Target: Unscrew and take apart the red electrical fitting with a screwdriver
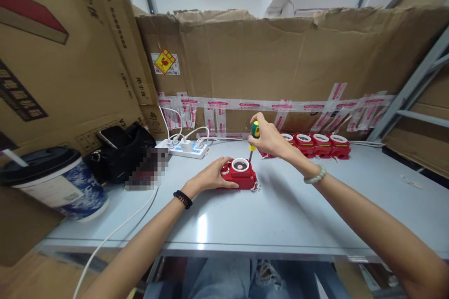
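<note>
A red plastic device [240,175] with a white ring on top lies on the pale blue table [280,215]. My left hand [210,176] rests on its left side, fingers curled over it and holding it down. My right hand [268,139] is closed round a screwdriver [254,134] with a green and yellow handle, held upright with its tip on the device's right edge. A dark bracelet is on my left wrist, a pale bead bracelet on my right.
A row of several similar red devices [317,144] stands at the back right. A white power strip [187,148] with plugs and cables, a black bag [121,154] and a lidded paper cup [52,182] lie at the left. Cardboard walls [266,60] surround the table.
</note>
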{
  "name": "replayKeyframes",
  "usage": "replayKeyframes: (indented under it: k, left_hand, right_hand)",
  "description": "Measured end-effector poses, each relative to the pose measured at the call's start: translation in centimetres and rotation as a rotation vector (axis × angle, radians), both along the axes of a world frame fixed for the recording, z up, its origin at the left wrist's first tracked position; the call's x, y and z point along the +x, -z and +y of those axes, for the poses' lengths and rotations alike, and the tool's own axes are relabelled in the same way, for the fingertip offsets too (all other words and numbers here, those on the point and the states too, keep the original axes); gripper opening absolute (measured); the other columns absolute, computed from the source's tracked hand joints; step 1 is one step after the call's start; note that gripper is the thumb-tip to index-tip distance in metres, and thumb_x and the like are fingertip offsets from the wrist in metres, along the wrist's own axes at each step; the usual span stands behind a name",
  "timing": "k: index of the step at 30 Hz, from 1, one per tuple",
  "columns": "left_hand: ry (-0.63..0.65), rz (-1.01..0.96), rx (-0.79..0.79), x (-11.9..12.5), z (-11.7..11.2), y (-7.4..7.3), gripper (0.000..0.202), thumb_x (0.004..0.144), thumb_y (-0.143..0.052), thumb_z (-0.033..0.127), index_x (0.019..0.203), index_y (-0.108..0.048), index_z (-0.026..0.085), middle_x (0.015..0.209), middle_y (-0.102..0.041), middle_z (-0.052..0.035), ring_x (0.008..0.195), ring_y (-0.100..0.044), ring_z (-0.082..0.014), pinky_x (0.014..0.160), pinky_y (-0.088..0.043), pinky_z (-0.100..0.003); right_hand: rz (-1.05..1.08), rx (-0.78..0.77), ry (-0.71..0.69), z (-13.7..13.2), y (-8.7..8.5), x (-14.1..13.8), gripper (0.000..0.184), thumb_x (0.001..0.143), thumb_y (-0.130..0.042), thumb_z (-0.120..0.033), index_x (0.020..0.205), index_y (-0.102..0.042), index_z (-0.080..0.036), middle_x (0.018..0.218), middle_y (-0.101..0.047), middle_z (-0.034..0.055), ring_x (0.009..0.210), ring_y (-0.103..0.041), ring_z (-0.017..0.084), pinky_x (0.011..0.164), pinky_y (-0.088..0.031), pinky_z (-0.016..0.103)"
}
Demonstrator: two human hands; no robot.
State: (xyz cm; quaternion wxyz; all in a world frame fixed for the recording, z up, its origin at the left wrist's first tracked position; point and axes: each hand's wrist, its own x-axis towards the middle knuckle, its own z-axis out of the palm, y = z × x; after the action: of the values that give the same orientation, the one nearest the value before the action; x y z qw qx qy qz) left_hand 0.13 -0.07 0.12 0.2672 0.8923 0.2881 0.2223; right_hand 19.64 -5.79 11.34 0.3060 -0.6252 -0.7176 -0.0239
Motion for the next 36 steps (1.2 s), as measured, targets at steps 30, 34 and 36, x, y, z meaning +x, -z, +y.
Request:
replayKeyframes:
  k: [30,34,36]
  left_hand:
    - [0.002,-0.004,-0.006,0.00,0.06,-0.06,0.078,0.054,-0.074,0.054,0.119,-0.047,0.022,0.109,-0.056,-0.0078,0.098,-0.055,-0.0256,0.088,-0.044,-0.037]
    - [0.014,0.003,0.001,-0.03,0.01,-0.15,0.077,0.055,-0.073,0.055,0.119,-0.046,0.022,0.110,-0.056,-0.0078,0.099,-0.054,-0.0258,0.088,-0.043,-0.038]
    - [0.013,0.006,0.005,-0.03,-0.01,-0.16,0.077,0.055,-0.073,0.055,0.119,-0.046,0.021,0.110,-0.056,-0.0081,0.099,-0.054,-0.0259,0.089,-0.043,-0.038]
  right_hand:
    - [0.053,0.007,0.085,0.37,0.14,0.14,0.041,0.065,-0.054,-0.029,0.099,-0.032,-0.021,0.069,-0.050,-0.0001,0.059,-0.050,0.017,0.056,-0.037,0.029]
    - [0.114,-0.036,0.015,0.31,0.08,0.10,0.043,0.057,-0.057,-0.024,0.094,-0.034,-0.023,0.069,-0.049,-0.0022,0.059,-0.049,0.016,0.053,-0.036,0.027]
    - [0.098,0.018,0.017,0.27,0.19,-0.10,0.036,0.060,-0.055,-0.026,0.090,-0.035,-0.023,0.066,-0.049,-0.0024,0.058,-0.048,0.016,0.055,-0.036,0.028]
